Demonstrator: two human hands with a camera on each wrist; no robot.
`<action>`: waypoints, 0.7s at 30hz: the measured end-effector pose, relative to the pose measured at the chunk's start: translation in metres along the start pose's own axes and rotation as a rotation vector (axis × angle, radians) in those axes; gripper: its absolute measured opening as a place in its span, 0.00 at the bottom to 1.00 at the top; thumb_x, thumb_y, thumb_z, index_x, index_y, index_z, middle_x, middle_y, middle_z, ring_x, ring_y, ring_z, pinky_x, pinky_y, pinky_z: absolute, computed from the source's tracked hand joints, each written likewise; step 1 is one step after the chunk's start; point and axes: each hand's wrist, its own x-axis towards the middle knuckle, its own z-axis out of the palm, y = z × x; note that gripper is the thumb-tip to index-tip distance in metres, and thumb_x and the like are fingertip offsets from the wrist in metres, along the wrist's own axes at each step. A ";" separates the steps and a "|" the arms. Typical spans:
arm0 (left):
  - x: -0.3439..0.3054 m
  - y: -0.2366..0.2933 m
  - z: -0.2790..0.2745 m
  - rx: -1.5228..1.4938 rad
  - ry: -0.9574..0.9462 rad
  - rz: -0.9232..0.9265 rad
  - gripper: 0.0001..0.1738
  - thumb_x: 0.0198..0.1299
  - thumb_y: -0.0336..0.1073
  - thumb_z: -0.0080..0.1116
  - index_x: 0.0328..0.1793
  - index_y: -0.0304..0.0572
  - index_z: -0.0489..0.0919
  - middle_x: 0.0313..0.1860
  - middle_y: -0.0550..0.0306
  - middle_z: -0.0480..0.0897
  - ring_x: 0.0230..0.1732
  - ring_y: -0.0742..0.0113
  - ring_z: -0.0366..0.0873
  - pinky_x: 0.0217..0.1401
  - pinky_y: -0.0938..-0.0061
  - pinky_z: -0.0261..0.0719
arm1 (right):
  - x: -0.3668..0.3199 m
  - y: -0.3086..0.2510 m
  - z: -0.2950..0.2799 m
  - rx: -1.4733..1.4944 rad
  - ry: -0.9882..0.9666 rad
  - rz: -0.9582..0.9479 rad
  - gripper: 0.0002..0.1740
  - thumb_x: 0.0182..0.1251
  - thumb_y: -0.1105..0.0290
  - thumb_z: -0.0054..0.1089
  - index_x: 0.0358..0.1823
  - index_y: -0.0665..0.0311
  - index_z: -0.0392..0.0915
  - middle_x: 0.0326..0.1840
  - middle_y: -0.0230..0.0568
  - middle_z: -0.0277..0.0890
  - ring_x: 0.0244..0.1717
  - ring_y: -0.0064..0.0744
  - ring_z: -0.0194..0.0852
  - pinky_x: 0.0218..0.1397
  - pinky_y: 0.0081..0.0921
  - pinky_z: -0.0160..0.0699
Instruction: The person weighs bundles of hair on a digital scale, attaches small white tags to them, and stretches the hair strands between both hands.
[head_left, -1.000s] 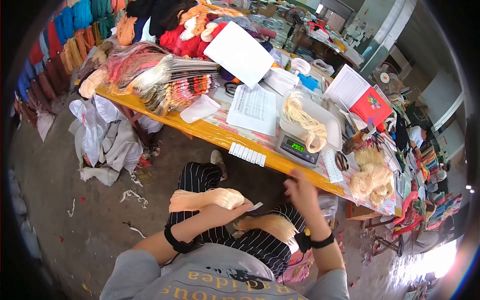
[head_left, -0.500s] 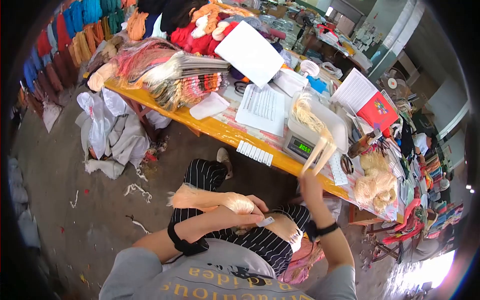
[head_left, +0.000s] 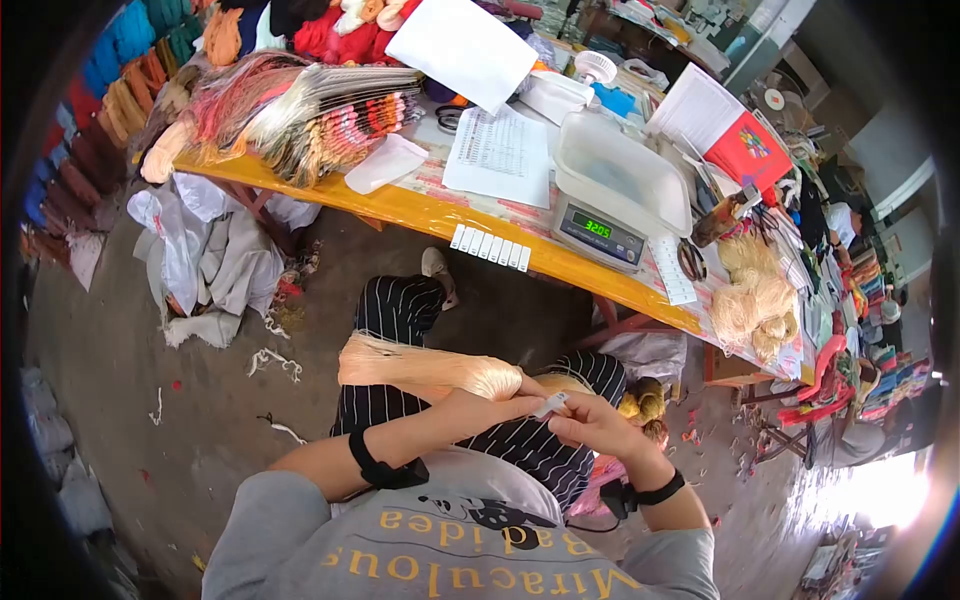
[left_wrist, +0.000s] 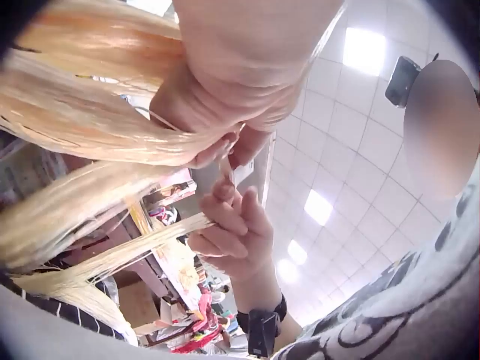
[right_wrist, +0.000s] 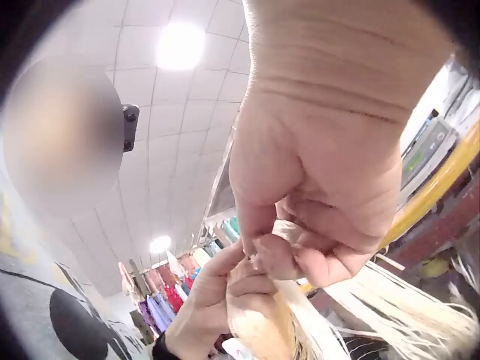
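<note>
A peach skein of thread (head_left: 430, 370) lies across my lap, gripped near its right end by my left hand (head_left: 500, 408). At that end a small white tag (head_left: 550, 404) sticks out between the two hands. My right hand (head_left: 592, 424) has its fingertips right at the tag, meeting the left fingers. In the right wrist view this hand's fingers are curled, and loose cream thread (right_wrist: 397, 315) hangs beneath them. The left wrist view shows a strand of cream thread (left_wrist: 150, 244) running from the curled right fingers. Another peach bundle (head_left: 560, 383) on the right thigh is mostly hidden behind the hands.
On the yellow-edged table, a clear plastic tray (head_left: 570, 150) sits on a digital scale (head_left: 600, 240). Several white tags (head_left: 490, 248) line the table edge. Printed sheets (head_left: 497, 155), scissors (head_left: 691, 260), a cream yarn pile (head_left: 755, 290) and bundled colored threads (head_left: 340, 130) lie around.
My right hand reached to the tray, pulled the cream thread out of it and came back to my left hand. The scale's reading changed. The left hand kept the peach skein.
</note>
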 end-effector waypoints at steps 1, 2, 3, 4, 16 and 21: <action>-0.001 -0.006 0.004 -0.003 0.012 0.001 0.13 0.65 0.36 0.54 0.48 0.33 0.79 0.33 0.65 0.71 0.32 0.82 0.67 0.33 0.84 0.66 | 0.001 0.003 0.003 -0.004 -0.012 0.003 0.13 0.72 0.61 0.48 0.36 0.65 0.71 0.19 0.23 0.62 0.19 0.13 0.60 0.21 0.14 0.59; -0.001 -0.012 0.010 -0.072 0.073 0.032 0.13 0.64 0.34 0.54 0.51 0.34 0.77 0.34 0.64 0.71 0.33 0.81 0.68 0.34 0.84 0.67 | 0.003 0.007 0.006 -0.084 0.064 -0.013 0.13 0.73 0.61 0.47 0.37 0.65 0.71 0.19 0.22 0.60 0.18 0.12 0.56 0.20 0.13 0.56; -0.001 -0.016 0.012 -0.138 0.131 0.062 0.14 0.64 0.32 0.54 0.54 0.35 0.76 0.35 0.63 0.71 0.34 0.80 0.68 0.34 0.84 0.67 | 0.005 0.009 0.007 -0.162 0.143 -0.032 0.13 0.73 0.61 0.46 0.37 0.65 0.70 0.19 0.22 0.58 0.18 0.12 0.53 0.19 0.12 0.53; -0.001 -0.018 0.013 -0.134 0.133 0.060 0.14 0.64 0.32 0.54 0.54 0.35 0.76 0.35 0.63 0.71 0.34 0.80 0.68 0.34 0.84 0.67 | 0.005 0.007 0.008 -0.158 0.141 -0.035 0.13 0.73 0.61 0.46 0.37 0.65 0.70 0.19 0.22 0.58 0.18 0.12 0.53 0.19 0.12 0.53; -0.006 -0.033 0.004 0.816 0.053 0.360 0.14 0.61 0.37 0.53 0.52 0.47 0.75 0.35 0.52 0.75 0.34 0.56 0.75 0.33 0.67 0.72 | -0.005 -0.014 -0.002 -0.366 0.089 -0.045 0.15 0.71 0.62 0.49 0.32 0.66 0.74 0.17 0.28 0.65 0.17 0.21 0.61 0.20 0.19 0.60; -0.002 -0.015 0.002 0.480 0.004 0.183 0.12 0.62 0.39 0.53 0.47 0.43 0.77 0.36 0.52 0.77 0.34 0.59 0.76 0.37 0.71 0.72 | -0.011 -0.017 0.009 -0.864 0.341 -0.365 0.11 0.63 0.64 0.58 0.35 0.65 0.78 0.21 0.47 0.71 0.23 0.45 0.70 0.27 0.30 0.70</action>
